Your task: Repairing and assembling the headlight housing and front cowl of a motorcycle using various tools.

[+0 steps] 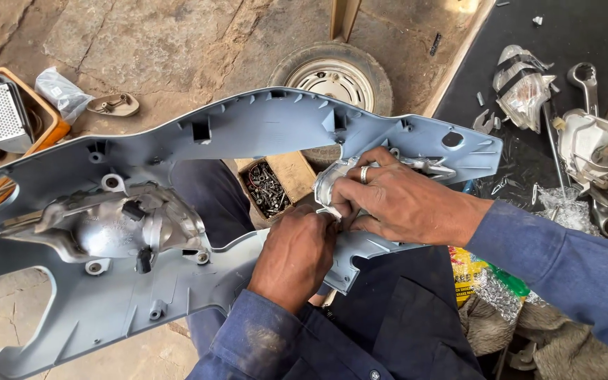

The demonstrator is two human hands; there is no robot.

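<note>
Clearly the biggest thing is a grey plastic body panel (248, 134), lying inner side up across the lap of the person and reaching from the left edge to the right. On its left part sits a silver lamp housing (117, 225). Behind the panel a small wheel (336, 77) lies on the stone floor (177, 42). Under the panel, a cardboard box of screws (269, 186) is visible. The right hand (395, 204), with a ring, presses a second silver lamp housing (332, 184) against the panel. The left hand (297, 257) is closed, its fingers pinching this housing at the lower edge.
</note>
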